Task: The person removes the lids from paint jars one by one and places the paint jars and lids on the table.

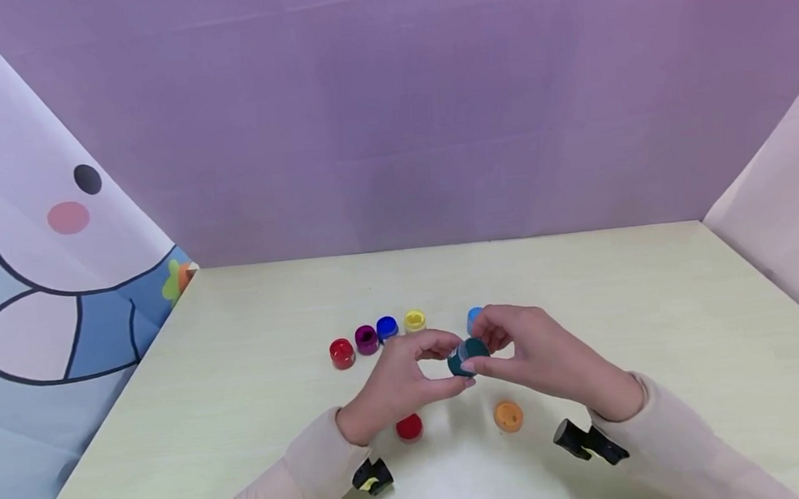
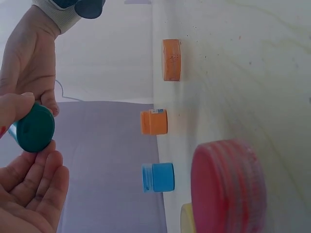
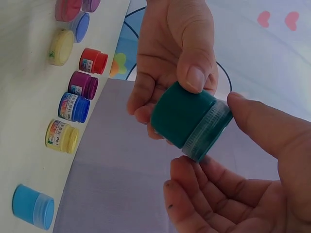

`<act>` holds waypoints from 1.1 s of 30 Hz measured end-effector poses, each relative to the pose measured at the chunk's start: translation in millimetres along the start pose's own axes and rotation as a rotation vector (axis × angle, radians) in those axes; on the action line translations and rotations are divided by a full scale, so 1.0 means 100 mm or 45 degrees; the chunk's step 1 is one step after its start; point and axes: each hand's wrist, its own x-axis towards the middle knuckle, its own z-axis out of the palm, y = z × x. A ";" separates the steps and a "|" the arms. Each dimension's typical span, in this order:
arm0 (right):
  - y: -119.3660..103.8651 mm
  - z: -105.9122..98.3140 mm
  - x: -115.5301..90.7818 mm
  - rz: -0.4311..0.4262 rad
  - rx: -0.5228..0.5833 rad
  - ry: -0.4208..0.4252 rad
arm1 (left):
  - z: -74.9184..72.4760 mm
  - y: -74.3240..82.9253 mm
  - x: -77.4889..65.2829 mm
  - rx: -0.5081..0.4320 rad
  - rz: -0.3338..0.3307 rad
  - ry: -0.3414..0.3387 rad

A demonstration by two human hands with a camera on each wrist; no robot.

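A dark green paint jar [image 1: 468, 356] is held up over the table between both hands. My left hand [image 1: 403, 374] grips the jar's body, its thumb across the side in the right wrist view. From the other side, my right hand [image 1: 540, 352] has its thumb and fingertips on the clear ridged lid [image 3: 204, 133] of the jar. The jar's round green end [image 2: 38, 128] faces the left wrist camera. Below the hands, a red lid [image 1: 409, 427] lies near the left wrist and an orange lid [image 1: 508, 416] lies in front of the right hand.
Behind the hands stand paint jars in red [image 1: 342, 354], purple [image 1: 367, 340], blue [image 1: 387, 328], yellow [image 1: 414, 321] and light blue [image 1: 474, 319]. An orange jar [image 2: 154, 122] shows in the left wrist view. A yellow lid [image 3: 61, 47] and a blue lid [image 3: 80, 27] lie on the table.
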 end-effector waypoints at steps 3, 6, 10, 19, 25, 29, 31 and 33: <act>0.01 -0.01 -0.01 -0.022 -0.010 0.007 | 0.01 0.00 0.01 0.006 0.008 -0.002; 0.01 -0.01 -0.01 -0.078 -0.025 0.019 | 0.00 0.00 0.02 0.000 0.009 -0.003; 0.02 -0.03 -0.01 -0.156 -0.037 0.008 | 0.00 0.00 0.02 -0.033 -0.017 -0.012; 0.03 -0.08 -0.02 -0.447 -0.074 -0.047 | -0.01 0.01 0.00 -0.086 -0.060 -0.022; 0.04 -0.06 -0.01 -0.621 -0.044 -0.051 | 0.00 0.00 -0.01 -0.110 -0.074 -0.034; 0.03 -0.05 -0.01 -0.566 -0.048 -0.049 | 0.00 -0.01 -0.01 -0.115 -0.069 -0.025; 0.03 -0.05 -0.01 -0.492 -0.059 -0.037 | 0.00 -0.01 -0.01 -0.115 -0.067 -0.024; 0.03 -0.05 -0.03 -0.404 -0.072 -0.017 | 0.00 -0.01 -0.01 -0.111 -0.069 -0.024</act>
